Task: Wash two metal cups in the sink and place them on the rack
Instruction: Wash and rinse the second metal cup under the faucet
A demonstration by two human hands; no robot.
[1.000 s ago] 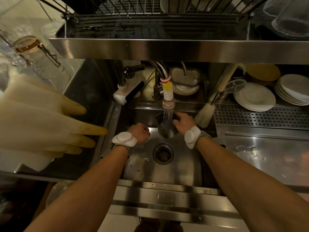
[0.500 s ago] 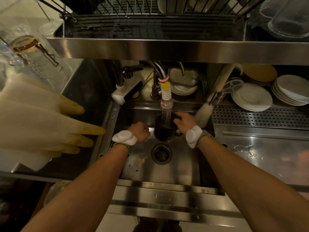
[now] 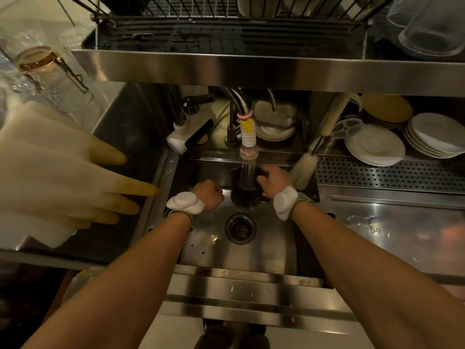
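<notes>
Our right hand [image 3: 273, 178] grips a dark metal cup [image 3: 245, 190] under the faucet [image 3: 247, 137]; our left hand [image 3: 207, 195] is closed, its contents hidden; no writing is readable.

The right hand [image 3: 273, 178] hides part of the dark cup [image 3: 245, 190], the left hand [image 3: 208, 195] curls its fingers out of sight, and the rack [image 3: 226, 11] runs off the top edge.

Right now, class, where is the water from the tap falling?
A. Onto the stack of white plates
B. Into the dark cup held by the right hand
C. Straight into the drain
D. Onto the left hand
B: the stream from the tap nozzle runs into the cup gripped by the right hand.
</notes>
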